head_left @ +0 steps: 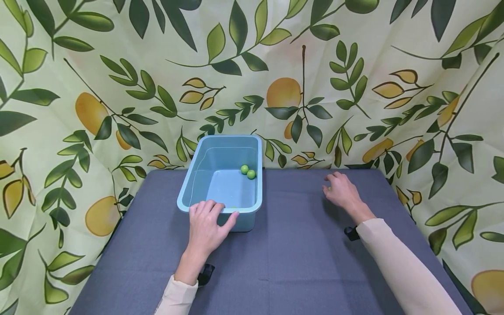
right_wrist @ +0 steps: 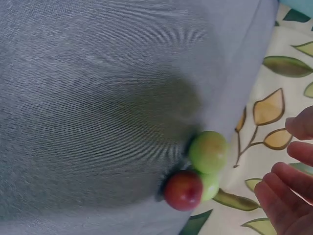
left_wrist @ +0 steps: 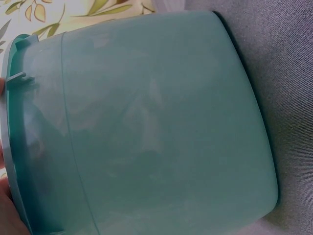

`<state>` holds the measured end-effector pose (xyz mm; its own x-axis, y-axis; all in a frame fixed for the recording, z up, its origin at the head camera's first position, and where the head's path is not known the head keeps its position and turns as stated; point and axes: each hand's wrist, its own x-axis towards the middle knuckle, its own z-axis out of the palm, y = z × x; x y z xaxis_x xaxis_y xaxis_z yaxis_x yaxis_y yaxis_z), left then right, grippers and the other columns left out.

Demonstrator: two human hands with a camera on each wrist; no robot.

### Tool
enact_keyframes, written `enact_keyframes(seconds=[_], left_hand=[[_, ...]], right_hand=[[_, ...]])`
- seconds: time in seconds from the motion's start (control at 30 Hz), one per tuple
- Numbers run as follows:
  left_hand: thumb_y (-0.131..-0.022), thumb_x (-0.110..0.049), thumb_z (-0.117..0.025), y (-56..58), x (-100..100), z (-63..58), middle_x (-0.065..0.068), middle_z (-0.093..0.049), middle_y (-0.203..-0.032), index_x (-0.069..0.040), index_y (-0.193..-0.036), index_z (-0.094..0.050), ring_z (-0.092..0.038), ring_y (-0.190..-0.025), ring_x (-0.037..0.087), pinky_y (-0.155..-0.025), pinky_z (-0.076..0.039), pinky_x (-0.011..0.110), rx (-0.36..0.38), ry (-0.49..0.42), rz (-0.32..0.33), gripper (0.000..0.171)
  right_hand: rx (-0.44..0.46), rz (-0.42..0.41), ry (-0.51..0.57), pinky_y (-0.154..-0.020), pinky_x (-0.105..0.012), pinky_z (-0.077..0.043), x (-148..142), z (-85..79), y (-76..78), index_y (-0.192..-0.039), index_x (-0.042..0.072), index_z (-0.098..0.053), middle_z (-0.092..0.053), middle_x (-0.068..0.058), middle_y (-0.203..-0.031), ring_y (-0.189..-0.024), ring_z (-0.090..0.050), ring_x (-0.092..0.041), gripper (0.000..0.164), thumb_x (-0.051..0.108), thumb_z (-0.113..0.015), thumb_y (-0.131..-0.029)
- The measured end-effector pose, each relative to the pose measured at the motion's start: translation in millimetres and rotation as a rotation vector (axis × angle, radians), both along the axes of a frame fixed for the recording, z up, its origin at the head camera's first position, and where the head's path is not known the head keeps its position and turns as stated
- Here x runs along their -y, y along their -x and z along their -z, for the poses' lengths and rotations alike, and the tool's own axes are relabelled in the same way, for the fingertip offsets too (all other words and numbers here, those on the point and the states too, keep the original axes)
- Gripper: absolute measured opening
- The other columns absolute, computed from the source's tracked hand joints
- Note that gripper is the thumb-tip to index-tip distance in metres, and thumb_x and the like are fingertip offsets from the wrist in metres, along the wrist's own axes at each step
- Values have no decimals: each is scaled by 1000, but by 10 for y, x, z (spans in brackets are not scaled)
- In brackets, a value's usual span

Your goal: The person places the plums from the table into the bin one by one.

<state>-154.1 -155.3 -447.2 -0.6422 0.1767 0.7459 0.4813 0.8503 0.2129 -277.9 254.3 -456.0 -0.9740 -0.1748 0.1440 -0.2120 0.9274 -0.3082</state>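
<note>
My left hand (head_left: 206, 227) grips the near rim of a blue plastic tub (head_left: 258, 179), fingers hooked over the edge and thumb lower at its right. The left wrist view is filled by the tub's outer end wall (left_wrist: 156, 122), with fingertips at the rim. Inside the tub lie two small green round fruits (head_left: 251, 174). Toward the back right of the table, my right hand (head_left: 342, 190) hovers with fingers loosely bent and nothing in them. Close by in the right wrist view are a dark red round fruit (right_wrist: 183, 190) and two green ones (right_wrist: 208, 152), mostly hidden by the hand from above.
A dark grey cloth covers the table (head_left: 291, 245). Behind it and along both sides hangs a leaf-and-fruit patterned curtain (head_left: 252, 87), close to the tub's far end. Black straps (head_left: 351, 233) circle both wrists.
</note>
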Motion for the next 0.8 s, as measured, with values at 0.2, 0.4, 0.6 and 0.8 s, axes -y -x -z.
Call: enact_keyframes(seconds=[0.2, 0.4, 0.6, 0.8], left_hand=[[-97, -58, -52, 3, -2, 7, 7, -61, -81, -6, -85, -70, -52, -74, 29, -79, -38, 50, -7, 3, -2, 56], [-93, -52, -60, 8, -1, 9, 7, -61, -81, -6, -85, -70, -52, -75, 29, -79, -38, 50, -13, 6, -2, 49], [-92, -51, -62, 6, -2, 7, 7, -60, -80, -6, -85, -70, -52, -74, 29, -79, -38, 50, -21, 2, 4, 47], [-98, -59, -50, -4, -2, 8, 6, -60, -81, -7, -85, -70, -52, -75, 28, -80, -38, 50, -3, 5, -4, 57]], right_hand=[[14, 12, -6, -87, -64, -47, -36, 130, 2, -123, -8, -64, -56, -31, -126, -118, -51, -50, 37, 16, -61, -96], [35, 22, -24, -90, -66, -46, -56, 251, 5, -127, -8, -62, -54, -33, -131, -122, -48, -51, 40, 20, -57, -99], [85, 21, -21, -95, -68, -43, -54, 285, 5, -130, -10, -60, -50, -36, -136, -128, -44, -54, 43, 22, -55, -100], [102, 23, -9, -96, -69, -42, -59, 302, 8, -129, -10, -61, -49, -36, -136, -130, -41, -55, 42, 19, -56, -99]])
